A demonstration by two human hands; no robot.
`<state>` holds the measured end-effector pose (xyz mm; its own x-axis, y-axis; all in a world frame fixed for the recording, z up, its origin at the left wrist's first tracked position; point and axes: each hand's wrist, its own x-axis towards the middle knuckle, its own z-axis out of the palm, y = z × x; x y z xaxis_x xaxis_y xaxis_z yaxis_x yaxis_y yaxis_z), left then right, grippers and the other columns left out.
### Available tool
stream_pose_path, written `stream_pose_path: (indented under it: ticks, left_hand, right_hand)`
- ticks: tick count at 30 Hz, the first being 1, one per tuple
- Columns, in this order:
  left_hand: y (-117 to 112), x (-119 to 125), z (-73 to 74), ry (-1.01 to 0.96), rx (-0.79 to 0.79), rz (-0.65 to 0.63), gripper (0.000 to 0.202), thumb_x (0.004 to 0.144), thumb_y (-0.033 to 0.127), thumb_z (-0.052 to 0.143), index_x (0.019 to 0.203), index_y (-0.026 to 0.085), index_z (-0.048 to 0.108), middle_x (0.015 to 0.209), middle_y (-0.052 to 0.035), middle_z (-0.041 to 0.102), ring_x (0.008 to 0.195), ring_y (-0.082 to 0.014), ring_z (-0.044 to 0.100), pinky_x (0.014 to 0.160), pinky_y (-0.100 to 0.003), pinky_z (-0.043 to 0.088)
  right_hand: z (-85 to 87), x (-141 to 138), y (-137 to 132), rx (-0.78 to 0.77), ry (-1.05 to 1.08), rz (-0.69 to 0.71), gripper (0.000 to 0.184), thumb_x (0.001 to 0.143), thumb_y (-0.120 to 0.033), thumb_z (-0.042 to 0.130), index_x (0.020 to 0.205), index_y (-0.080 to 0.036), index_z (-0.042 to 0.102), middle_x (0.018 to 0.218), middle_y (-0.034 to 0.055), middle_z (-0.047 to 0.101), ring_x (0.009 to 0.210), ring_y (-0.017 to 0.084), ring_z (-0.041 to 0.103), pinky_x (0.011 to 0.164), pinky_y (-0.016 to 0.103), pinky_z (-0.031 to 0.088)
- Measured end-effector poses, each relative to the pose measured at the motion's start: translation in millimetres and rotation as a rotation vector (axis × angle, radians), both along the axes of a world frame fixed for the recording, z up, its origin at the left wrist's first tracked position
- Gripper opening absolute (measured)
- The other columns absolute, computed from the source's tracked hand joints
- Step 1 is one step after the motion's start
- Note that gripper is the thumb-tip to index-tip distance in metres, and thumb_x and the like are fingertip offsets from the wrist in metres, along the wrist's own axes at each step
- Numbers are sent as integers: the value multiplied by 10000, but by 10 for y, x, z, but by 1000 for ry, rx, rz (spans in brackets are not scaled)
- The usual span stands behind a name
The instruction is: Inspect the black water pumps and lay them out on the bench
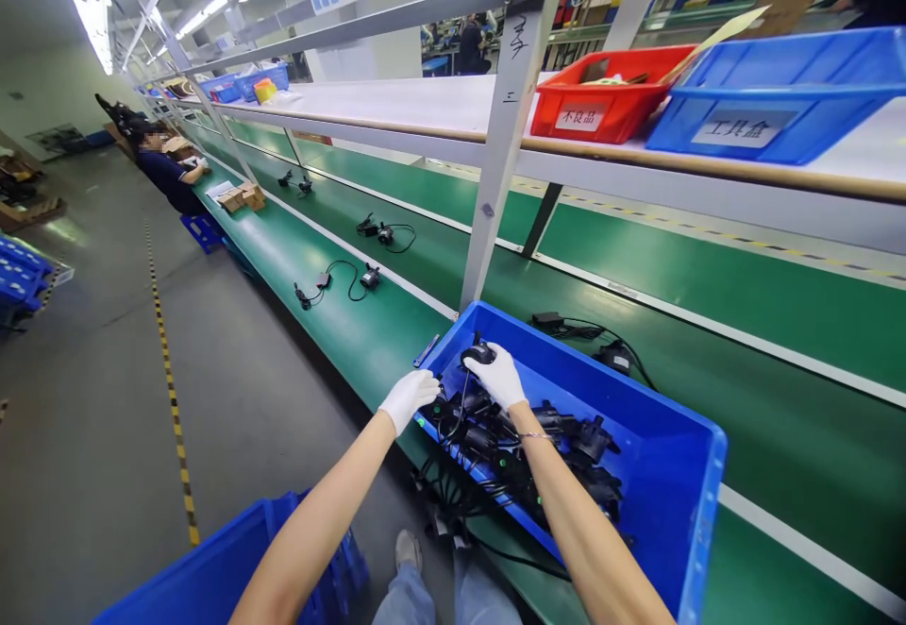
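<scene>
A blue plastic bin (pixel 658 446) stands on the green bench in front of me, with a heap of black pump-like units (pixel 591 438) and their cables in it. My right hand (pixel 500 377), in a white glove, grips a rounded black pump-like unit (pixel 478 354) over the bin's far left part. A thin cable hangs down from that unit. White-gloved too, my left hand (pixel 411 400) is at the bin's left rim, its fingers drawn together beside black parts. What they hold, if anything, is hidden. Several cables (pixel 443 498) droop over the bin's near side.
More corded units (pixel 369 277) lie spaced along the green bench (pixel 396 323). A unit with an adapter (pixel 615 356) lies behind the bin. Red (pixel 601 96) and blue (pixel 779 96) trays sit on the shelf above. Below left is another blue bin (pixel 205 568). A person (pixel 166 167) sits farther along.
</scene>
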<state>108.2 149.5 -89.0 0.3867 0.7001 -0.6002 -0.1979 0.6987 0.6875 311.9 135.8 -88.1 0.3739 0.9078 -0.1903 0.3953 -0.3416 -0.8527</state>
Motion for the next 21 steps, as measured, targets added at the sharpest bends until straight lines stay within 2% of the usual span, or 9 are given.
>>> stream_pose_path:
  ticks: [2,5,8,10,13,15,16,18,21]
  left_hand:
    - [18,202,70,-114,-71,-71,370,962,485,564,1055,140,660,987,-122,709,877,-215,690,933,-393,520]
    - [-50,289,274,-300,-163,-163,599,945,647,487,1183,116,631,986,-147,712,722,-214,679,718,-384,572]
    - [-250,56,505,-420,-222,-155,617,941,686,450,1178,144,625,889,-107,713,512,-156,596,448,-265,475]
    - [-446,-213,634,-473,-245,-110,638,952,701,401,1148,139,630,831,-89,696,446,-132,553,366,-216,392]
    - [-782,-649,781,-541,-231,61,664,953,723,377,1094,129,637,807,-66,666,461,-97,548,366,-175,381]
    - [-1001,-901,873,-597,-233,269,621,956,697,422,1059,123,635,793,-53,640,509,-83,557,426,-169,447]
    - [-1103,-1007,927,-629,-262,385,582,967,661,445,1059,117,630,809,-59,635,548,-86,574,479,-179,496]
    - [-1287,-1169,1064,-688,-351,602,497,1003,565,453,1104,106,613,882,-89,638,649,-108,619,606,-216,575]
    - [-1505,-1304,1316,-771,-421,815,401,1038,457,421,1159,116,592,948,-101,633,789,-143,656,729,-259,608]
  right_hand:
    - [197,-13,-145,87,13,18,619,843,-291,712,1399,-130,494,1437,183,515,1300,302,528,1121,492,425]
    - [540,-192,-414,216,47,160,812,679,-260,745,1434,-152,467,1478,168,484,1358,305,477,1198,457,346]
    - [744,-516,-662,277,109,317,889,535,-205,777,1388,-199,525,1465,124,502,1389,316,437,1236,446,279]
    - [744,-789,-818,268,171,359,893,596,-242,745,1443,-202,462,1503,132,457,1416,307,404,1238,459,268]
    - [633,-1249,-1108,186,276,447,598,866,-356,528,1436,-192,455,1379,130,566,1328,251,508,1159,442,383]
    - [589,-1542,-1349,91,320,566,385,946,-397,415,1205,-195,617,1016,83,697,1030,231,656,944,382,529]
    - [597,-1666,-1475,40,322,616,329,945,-403,417,1041,-199,656,844,52,683,865,219,663,811,347,550]
    - [683,-1845,-1708,-45,303,669,268,916,-386,450,817,-204,621,692,14,620,681,189,596,651,298,497]
    - [925,-1931,-1956,-114,221,671,266,911,-373,436,752,-206,569,747,16,630,695,172,571,652,272,441]
